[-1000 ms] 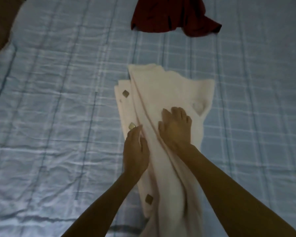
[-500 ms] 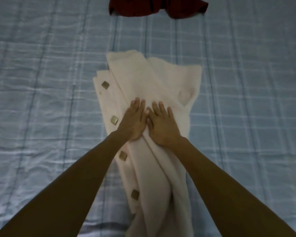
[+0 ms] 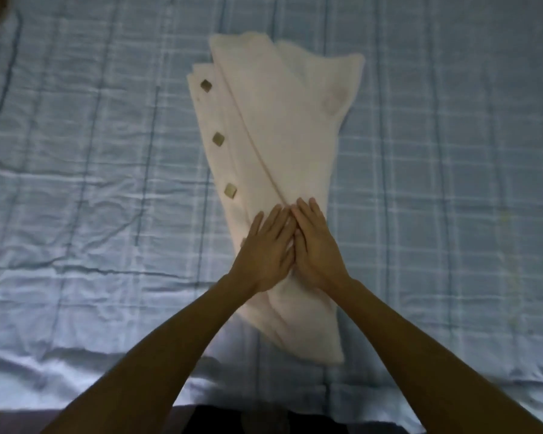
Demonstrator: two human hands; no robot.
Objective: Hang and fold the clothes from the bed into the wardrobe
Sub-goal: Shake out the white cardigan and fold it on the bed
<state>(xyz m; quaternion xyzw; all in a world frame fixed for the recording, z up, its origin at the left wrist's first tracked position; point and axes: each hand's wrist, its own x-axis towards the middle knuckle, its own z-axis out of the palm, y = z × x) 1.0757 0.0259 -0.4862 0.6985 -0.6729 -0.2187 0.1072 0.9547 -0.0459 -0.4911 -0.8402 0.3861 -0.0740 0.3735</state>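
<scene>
A cream garment (image 3: pixel 273 130) with square brown buttons down its left edge lies folded lengthwise on the bed, narrowing toward me. My left hand (image 3: pixel 265 249) and my right hand (image 3: pixel 315 245) lie flat side by side on its lower middle, fingers straight and pressing the fabric down. The fingertips of both hands meet along the diagonal fold line. The garment's near end reaches almost to the bed's front edge.
The bed is covered by a light blue checked sheet (image 3: pixel 91 183), wrinkled on the left. Its front edge (image 3: pixel 76 399) runs along the bottom of the view, with dark floor below. A dark corner shows at the top left.
Both hands slid down the garment toward me, staying flat on it. The view tilted down, so the dark red garment at the far side is out of frame.
</scene>
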